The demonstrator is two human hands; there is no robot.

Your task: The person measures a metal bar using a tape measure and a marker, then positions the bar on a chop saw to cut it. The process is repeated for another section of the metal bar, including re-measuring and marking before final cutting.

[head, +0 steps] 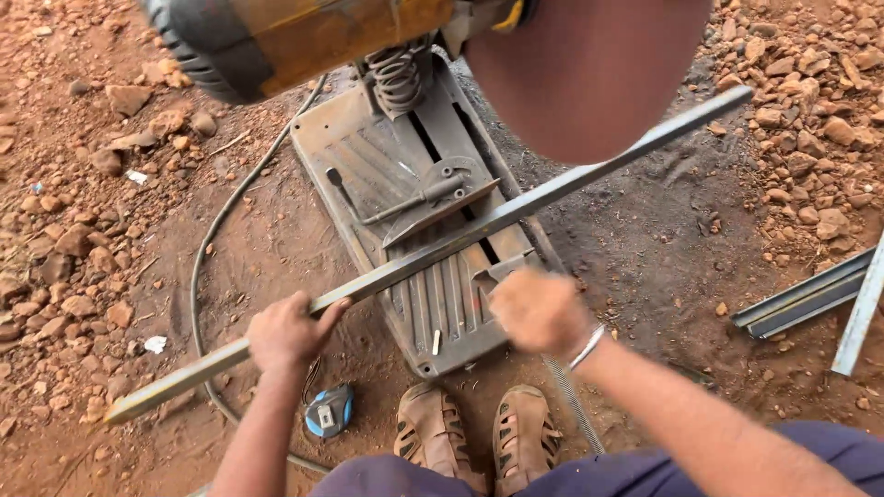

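Left hand (287, 333) grips steel bar (433, 248); right hand (539, 311) blurred.

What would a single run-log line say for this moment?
left hand: grips long metal bar | right hand: blurred, at vise of chop saw base | tape measure: on ground

Steel bar (433, 250) lies across saw base (368, 152), left hand (287, 333) on it; right hand (539, 311) at base's near edge; tape measure (329, 410) just behind left hand.
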